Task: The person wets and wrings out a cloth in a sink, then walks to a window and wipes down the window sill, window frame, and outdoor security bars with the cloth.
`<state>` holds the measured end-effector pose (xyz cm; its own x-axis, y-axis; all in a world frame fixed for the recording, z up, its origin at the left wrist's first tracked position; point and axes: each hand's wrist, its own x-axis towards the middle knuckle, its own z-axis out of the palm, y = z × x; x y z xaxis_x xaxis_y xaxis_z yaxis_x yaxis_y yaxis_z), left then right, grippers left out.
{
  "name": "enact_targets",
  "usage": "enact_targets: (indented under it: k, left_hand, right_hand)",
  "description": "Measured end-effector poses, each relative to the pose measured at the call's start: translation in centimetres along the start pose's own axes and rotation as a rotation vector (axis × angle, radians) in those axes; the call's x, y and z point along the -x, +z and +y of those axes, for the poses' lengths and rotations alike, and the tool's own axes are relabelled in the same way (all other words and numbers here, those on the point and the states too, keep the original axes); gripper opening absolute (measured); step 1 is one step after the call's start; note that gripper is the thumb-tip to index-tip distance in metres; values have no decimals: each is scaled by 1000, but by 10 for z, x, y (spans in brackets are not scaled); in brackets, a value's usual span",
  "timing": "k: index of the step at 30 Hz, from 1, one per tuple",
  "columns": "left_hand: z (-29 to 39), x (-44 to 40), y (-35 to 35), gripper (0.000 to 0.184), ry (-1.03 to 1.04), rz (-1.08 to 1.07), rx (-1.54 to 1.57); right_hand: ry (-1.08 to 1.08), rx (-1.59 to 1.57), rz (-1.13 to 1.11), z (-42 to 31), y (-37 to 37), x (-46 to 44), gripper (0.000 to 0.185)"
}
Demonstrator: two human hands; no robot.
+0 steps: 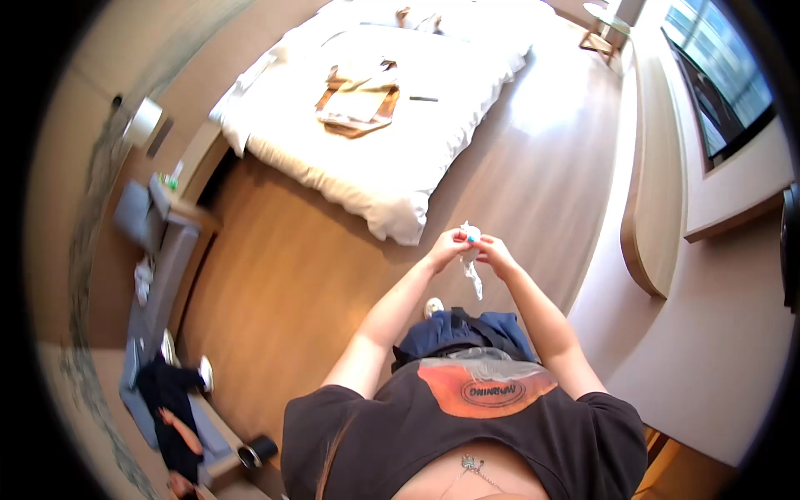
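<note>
Held out in front of my body is a small white crumpled item [472,275] with a blue spot near its top and a thin twisted tail hanging down. It looks like soft plastic or tissue, but its kind is unclear. My left hand [448,247] pinches it from the left with bent fingers. From the other side my right hand [497,253] grips it too, fingertips close to the blue spot. Below the hands is a dark blue bag or bundle of cloth [467,332] with black straps at my waist.
Ahead stands a bed [358,179] with white bedding, a brown-and-cream bag or garment [360,98] and a dark thin object [423,99] on it. Another person [171,400] reclines on the grey sofa [175,267] at left, near a black bin [258,451]. A curved wooden panel [646,192] runs along the right.
</note>
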<state>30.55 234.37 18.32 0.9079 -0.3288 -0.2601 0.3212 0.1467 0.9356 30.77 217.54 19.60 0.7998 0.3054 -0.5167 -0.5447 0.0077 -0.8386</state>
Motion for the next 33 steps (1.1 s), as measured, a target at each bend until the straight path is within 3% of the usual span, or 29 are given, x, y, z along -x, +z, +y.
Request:
enact_targets:
  k: [5,11,15,17,18,22,25,29,33]
  left_hand:
    - [6,-70,-11,16,-33,-80,-101]
    - [27,-167,-5,19,-63,-119,-413]
    - [33,-242,4,20,-25,-19,-480]
    - [42,-282,11,21,93,7,-629]
    - [48,-300,18,22,143,18,-698]
    - [57,-386,64,19,175,-46,-473]
    - [59,-443,105,17,273,44,-350]
    - [80,-495,135,17,294,175,-465]
    - [107,-558,141,19,229,247,-572]
  right_hand:
    - [-60,126,137,-12,-28,-36,23]
    - [-221,598,351,-46,-91,-93,25]
    - [-381,522,413,-69,-145,-147,19]
    - [-292,455,398,-91,-169,-166,20]
    - [-245,362,399,-94,-183,-183,20]
    - [-172,-383,375,-131,-244,-223,24]
    - [-373,-87,493,-155,-289,-249,26]
    - [-250,-27,494,-192,-330,-253,29]
    - [-277,-1,668,-202,-385,-306,21]
